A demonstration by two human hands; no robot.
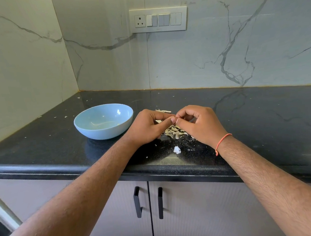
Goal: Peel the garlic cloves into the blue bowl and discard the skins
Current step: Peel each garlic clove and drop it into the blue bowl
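Garlic clove (175, 118) sits pinched between the fingertips of both hands, mostly hidden. Left hand (148, 127) and right hand (201, 122) have fingers curled tight around it. Skins (174, 131) lie right under the fingers. Blue bowl (104, 121) sits just left of the fingers.

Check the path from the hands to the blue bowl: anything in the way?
Nothing visible. The left hand and right hand pinch something small together just right of the blue bowl, whose open top is unobstructed. The skins lie under the hands, not between.
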